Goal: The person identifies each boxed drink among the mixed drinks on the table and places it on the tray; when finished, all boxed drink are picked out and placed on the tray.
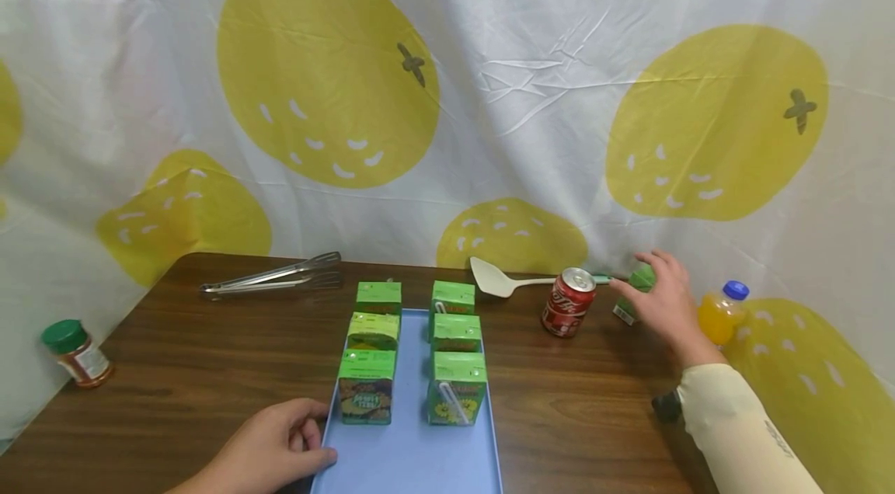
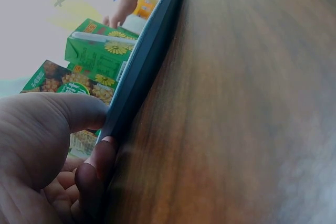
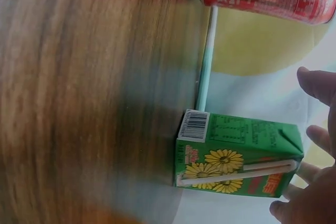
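Observation:
At the tray's left edge my left hand [image 1: 276, 440] pinches the rim, thumb on its upper side and fingers curled against the outside, as the left wrist view shows. The blue tray [image 1: 412, 451] carries two rows of green drink cartons [image 1: 457, 393], some with straws on their fronts. My right hand [image 1: 664, 304] reaches to a single green drink carton [image 3: 236, 140] at the back right. Its fingers are spread around the carton's top, and the thumb stands apart from it. Whether any fingertip touches the carton cannot be told.
A red cola can [image 1: 569, 303] stands left of the single carton, in front of a spatula [image 1: 496, 280]. An orange drink bottle [image 1: 722, 313] is at the right. Metal tongs [image 1: 273, 278] lie at the back left, and a green-capped spice jar [image 1: 77, 354] stands far left. A patterned curtain [image 1: 517, 129] hangs behind.

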The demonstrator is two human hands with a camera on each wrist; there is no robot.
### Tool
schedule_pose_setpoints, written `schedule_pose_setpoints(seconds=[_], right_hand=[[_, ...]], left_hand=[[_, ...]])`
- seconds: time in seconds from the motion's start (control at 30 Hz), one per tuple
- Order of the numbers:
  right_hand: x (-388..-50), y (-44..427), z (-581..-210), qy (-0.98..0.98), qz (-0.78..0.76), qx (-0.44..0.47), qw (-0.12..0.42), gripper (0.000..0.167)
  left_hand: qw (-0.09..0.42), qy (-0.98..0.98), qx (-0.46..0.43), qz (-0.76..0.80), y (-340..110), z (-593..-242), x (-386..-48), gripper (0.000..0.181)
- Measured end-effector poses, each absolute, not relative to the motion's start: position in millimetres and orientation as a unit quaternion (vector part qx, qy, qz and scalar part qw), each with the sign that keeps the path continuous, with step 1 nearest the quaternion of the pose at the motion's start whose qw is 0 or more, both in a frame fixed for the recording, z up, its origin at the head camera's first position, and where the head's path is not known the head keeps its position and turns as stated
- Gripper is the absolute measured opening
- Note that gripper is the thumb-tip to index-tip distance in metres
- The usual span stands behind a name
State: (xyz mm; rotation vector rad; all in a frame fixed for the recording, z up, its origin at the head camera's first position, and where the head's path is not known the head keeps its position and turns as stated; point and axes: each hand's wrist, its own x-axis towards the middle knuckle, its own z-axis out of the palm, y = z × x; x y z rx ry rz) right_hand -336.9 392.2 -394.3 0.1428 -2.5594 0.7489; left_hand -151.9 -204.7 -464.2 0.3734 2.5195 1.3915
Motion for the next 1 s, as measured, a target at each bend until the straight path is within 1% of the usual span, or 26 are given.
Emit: schedule_pose_setpoints(seconds=[0.13,0.3,0.5,0.73,0.87,1.0], right_hand=[[-342,396,-396,-0.934,0.273,0.045,0.224,0.077],[-346,397,-398,-0.938,0.269,0.043,0.215,0.078],[-350,399,-401,-0.94,0.26,0.042,0.216,0.075],[-354,401,-406,-0.942,0.249,0.037,0.222,0.071],[-355,402,-408,-0.945,0.24,0.036,0.221,0.069],[-356,403,-410,-0.949,0.227,0.034,0.216,0.07]], left_hand=[[0.105,0.866,0.137,0.469,-204,-465,-151,0.055],[0.098,0.866,0.139,0.47,-204,-465,-150,0.055],[0.092,0.867,0.142,0.469,-204,-467,-150,0.056],[0.097,0.867,0.134,0.47,-204,-468,-151,0.06],[0.092,0.868,0.136,0.469,-204,-468,-151,0.06],[0.088,0.87,0.136,0.466,-204,-466,-150,0.057]])
